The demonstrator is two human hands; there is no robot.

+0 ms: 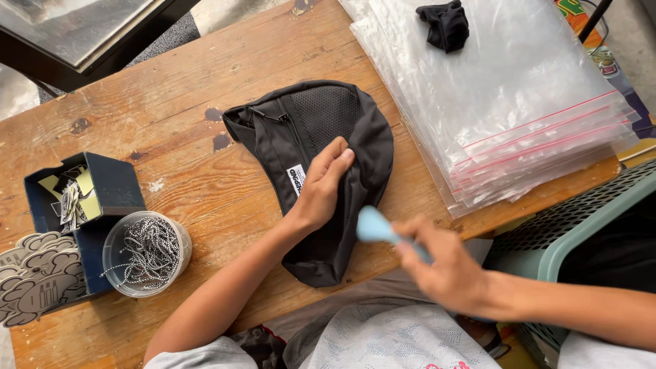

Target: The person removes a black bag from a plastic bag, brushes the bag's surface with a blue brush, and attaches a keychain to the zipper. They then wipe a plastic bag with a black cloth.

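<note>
Left hand (321, 188) pins the black bag (314, 164) flat mid-surface (171, 96); right hand (447, 266), blurred, grips a light-blue tool (374, 227) at the bag's edge. Looks like a wipe-down step; next pass needs the fabric held taut.

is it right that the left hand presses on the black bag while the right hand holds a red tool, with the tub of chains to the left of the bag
Not quite: the tool in the right hand is light blue, not red, as the head view shows. The rest holds: the left hand presses on the black bag, and the clear tub of chains stands to the left of the bag on the wooden table.
</note>
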